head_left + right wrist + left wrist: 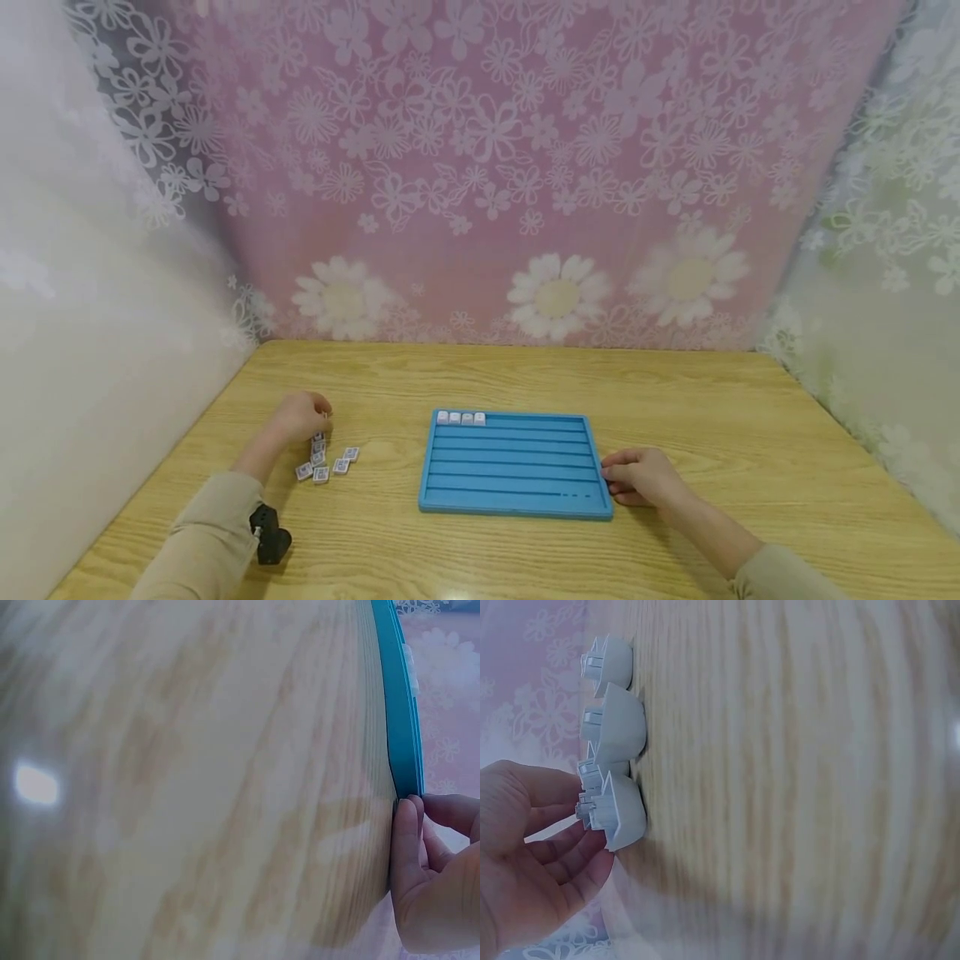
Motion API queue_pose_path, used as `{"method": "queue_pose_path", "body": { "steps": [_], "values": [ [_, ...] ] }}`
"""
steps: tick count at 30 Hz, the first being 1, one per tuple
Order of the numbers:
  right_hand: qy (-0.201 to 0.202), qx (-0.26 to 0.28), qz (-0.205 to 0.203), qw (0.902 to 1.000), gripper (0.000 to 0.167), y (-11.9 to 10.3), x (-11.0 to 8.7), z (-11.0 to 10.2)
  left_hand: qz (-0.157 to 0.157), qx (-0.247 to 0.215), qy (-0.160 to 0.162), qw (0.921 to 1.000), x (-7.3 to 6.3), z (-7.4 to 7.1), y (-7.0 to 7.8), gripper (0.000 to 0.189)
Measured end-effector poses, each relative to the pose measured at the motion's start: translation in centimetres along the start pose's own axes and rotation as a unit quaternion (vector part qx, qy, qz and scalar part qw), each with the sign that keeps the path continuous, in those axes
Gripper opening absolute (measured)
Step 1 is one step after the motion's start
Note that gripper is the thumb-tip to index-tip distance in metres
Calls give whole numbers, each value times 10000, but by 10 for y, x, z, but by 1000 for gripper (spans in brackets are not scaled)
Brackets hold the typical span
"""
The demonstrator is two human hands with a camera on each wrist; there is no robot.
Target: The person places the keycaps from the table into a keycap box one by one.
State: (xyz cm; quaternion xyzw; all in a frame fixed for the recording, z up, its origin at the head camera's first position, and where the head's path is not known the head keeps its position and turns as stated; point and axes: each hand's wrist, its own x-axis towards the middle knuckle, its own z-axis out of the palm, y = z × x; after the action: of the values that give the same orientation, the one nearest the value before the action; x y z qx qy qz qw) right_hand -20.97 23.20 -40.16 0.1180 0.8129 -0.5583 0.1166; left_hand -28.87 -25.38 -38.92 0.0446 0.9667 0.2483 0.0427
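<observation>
Several white keycaps [321, 474] lie upside down at the left of the table, their stems turned up. At the far end of this group is my left hand [302, 416], fingers curled; a pale sliver, apparently a keycap, shows between its fingertips. In the left wrist view nearer keycaps [621, 724] partly hide the fingertips of the left hand [536, 855]. A blue ridged tray [498, 471] lies in the middle, with a short run of upright keycaps [461, 418] in its top row's left end. My right hand [641, 477] pinches the tray's right edge.
The wooden table [390, 550] ends at a pink flowered backdrop [487, 208], with pale cloth at both sides. A black device [268, 535] is strapped on the left wrist.
</observation>
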Motion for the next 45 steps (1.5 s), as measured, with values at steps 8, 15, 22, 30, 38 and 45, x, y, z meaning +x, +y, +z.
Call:
{"method": "queue_pose_path", "body": {
  "steps": [8,15,22,30,38,45],
  "values": [
    [-11,-6,0,10000,22,2,2,-1,59,36,47,10000,-3,-2,5,23],
    [-12,-8,-14,10000,22,1,2,-1,63,6,156,9999,-1,-3,7,26],
    [-69,40,-36,10000,22,2,2,-1,126,97,136,9998,-4,-4,12,27],
    [-23,50,-48,10000,21,2,2,0,62,-118,104,9999,0,-2,19,27],
    [-25,-23,-80,10000,23,2,1,-1,248,-72,133,9996,2,3,35,24],
    [-37,19,-62,10000,23,2,3,-1,558,-253,210,9979,3,6,47,22]
  ]
}}
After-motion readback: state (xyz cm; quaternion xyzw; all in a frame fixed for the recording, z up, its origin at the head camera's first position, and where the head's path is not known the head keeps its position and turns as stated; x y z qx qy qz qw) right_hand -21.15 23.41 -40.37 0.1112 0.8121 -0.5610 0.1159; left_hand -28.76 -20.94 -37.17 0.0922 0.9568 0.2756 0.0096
